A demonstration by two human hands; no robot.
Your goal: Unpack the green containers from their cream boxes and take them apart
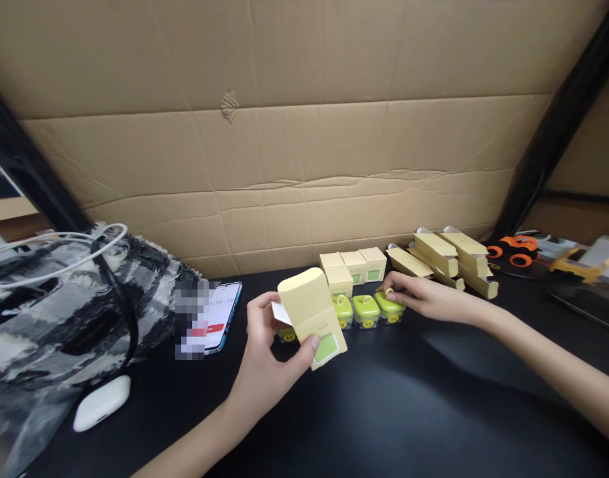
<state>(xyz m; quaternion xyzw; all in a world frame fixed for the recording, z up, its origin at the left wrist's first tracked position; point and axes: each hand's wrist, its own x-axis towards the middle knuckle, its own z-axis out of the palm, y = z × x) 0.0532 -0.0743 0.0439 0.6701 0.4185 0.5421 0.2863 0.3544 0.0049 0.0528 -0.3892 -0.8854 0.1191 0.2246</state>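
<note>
My left hand (269, 352) is closed around a small pale yellow carton (311, 315), held tilted with its top flap raised and a green picture toward me. My right hand (408, 292) pinches the top of a small clear container with a green lid (390, 307), which stands on the table at the end of a row. Beside it stand another green-lidded container (366, 312) and one (342, 311) partly behind the carton. At least one more is mostly hidden behind my left hand. Closed yellow cartons (337, 275) stand just behind the row.
Several flat, unfilled cartons (436, 255) lie at the back right, near an orange toy car (516, 251). On the left are a phone (224, 312), a white earbud case (102, 403) and a shaggy grey-black cloth (149, 285) with cables. A cardboard wall (304, 146) closes off the back.
</note>
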